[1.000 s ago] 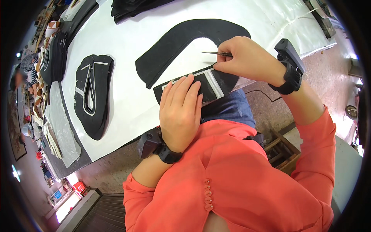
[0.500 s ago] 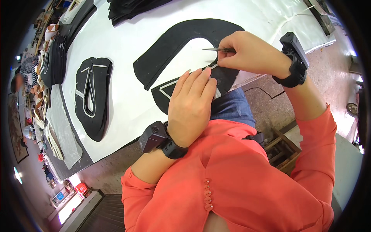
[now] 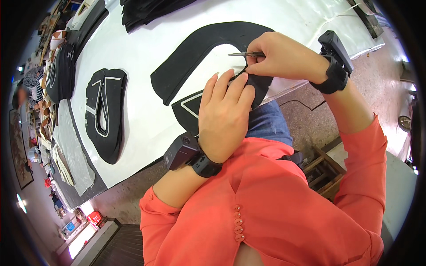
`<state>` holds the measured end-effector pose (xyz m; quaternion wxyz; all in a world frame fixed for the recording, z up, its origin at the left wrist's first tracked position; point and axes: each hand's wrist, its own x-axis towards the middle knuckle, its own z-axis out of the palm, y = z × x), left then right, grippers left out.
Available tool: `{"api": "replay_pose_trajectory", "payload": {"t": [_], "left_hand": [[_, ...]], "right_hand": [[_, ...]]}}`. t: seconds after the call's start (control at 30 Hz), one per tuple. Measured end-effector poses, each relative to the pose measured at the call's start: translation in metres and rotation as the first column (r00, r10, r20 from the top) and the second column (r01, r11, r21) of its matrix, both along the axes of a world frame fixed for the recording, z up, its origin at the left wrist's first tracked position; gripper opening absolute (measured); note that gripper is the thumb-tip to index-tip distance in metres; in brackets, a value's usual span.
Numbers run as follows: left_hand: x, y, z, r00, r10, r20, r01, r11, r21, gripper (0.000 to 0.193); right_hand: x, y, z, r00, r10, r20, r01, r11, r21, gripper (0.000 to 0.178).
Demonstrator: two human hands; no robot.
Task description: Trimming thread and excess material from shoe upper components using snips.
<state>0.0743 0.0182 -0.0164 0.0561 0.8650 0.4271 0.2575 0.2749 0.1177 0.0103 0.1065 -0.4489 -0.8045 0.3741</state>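
A curved, U-shaped black fabric piece (image 3: 199,48) lies on the white-covered table in front of me, with a white line along its near arm. My left hand (image 3: 225,113) rests flat on that near arm, fingers stretched out and a little apart. At the right bend, my right hand (image 3: 277,57) is closed, thumb and fingertips pinching at the inner edge of the piece. A slim, pointed metal tool (image 3: 244,54), perhaps small scissors, sticks out leftward from the same hand. The rest of the tool is hidden in the palm.
Left of the piece lies a black folded upper-like part (image 3: 116,119) with white lines. A stack of black pieces (image 3: 153,11) sits at the far side of the white table surface (image 3: 142,57). More black pieces (image 3: 61,73) and a clear plastic sheet (image 3: 75,146) are along the left edge.
My left hand has slid slightly right along the near arm, its fingertips now closer to my right hand. My right hand has shifted slightly up and left, still holding the tool.
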Motion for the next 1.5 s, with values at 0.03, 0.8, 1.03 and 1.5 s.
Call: {"api": "replay_pose_trajectory", "payload": {"t": [0.03,0.8,1.03,1.5], "left_hand": [[0.001,0.002,0.0,1.0,-0.003,0.001,0.003,1.0,0.0,0.027],[-0.027,-0.007,0.011,0.993,-0.088,-0.08,0.085,0.996,-0.034,0.025],[-0.017,-0.005,0.003,0.993,-0.073,-0.096,0.076,0.997,0.03,0.025],[-0.01,-0.005,0.003,0.996,-0.043,-0.079,0.044,0.999,0.014,0.022]], "right_hand": [[0.002,0.002,0.0,0.999,0.027,-0.03,-0.026,1.0,0.003,0.021],[-0.017,-0.026,0.0,0.998,-0.053,0.039,0.054,0.998,-0.022,0.022],[-0.014,-0.01,0.004,0.998,0.053,0.017,-0.053,0.998,-0.037,0.021],[-0.009,0.013,0.01,0.99,0.131,0.05,-0.127,0.989,-0.078,0.025]]}}
